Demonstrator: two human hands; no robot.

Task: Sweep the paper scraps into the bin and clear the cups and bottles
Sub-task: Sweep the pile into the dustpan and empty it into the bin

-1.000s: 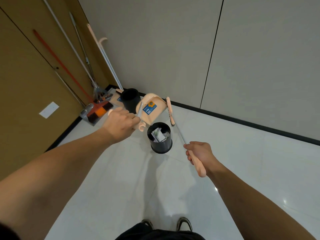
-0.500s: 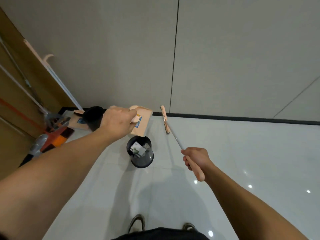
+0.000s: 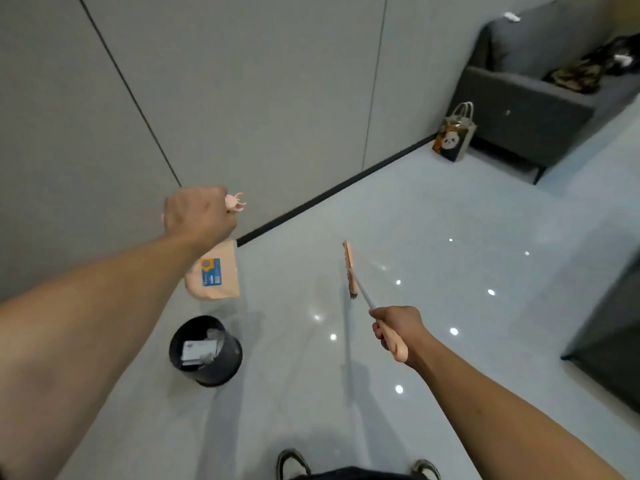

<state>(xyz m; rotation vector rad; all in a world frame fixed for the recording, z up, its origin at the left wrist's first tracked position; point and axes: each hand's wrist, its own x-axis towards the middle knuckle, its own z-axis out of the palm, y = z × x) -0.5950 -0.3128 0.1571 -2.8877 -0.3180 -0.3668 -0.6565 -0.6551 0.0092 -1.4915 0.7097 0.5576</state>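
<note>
Left hand (image 3: 199, 213) clenched round handle of peach dustpan (image 3: 214, 275), pan hanging above floor (image 3: 433, 216) near wall. Right hand (image 3: 398, 329) gripped on broom (image 3: 350, 270) handle, head raised off floor. Black bin (image 3: 207, 351), paper scraps (image 3: 199, 349) inside, upright on floor beneath dustpan. Panda gift bag (image 3: 453, 135) beside sofa (image 3: 530, 95).

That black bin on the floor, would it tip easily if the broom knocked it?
Probably, yes. The bin looks like small, thin plastic holding only paper scraps, so it is likely light. It stands free on a glossy floor, so a low nudge may slide it rather than topple it; a knock near the rim seems likelier to tip it.
</note>
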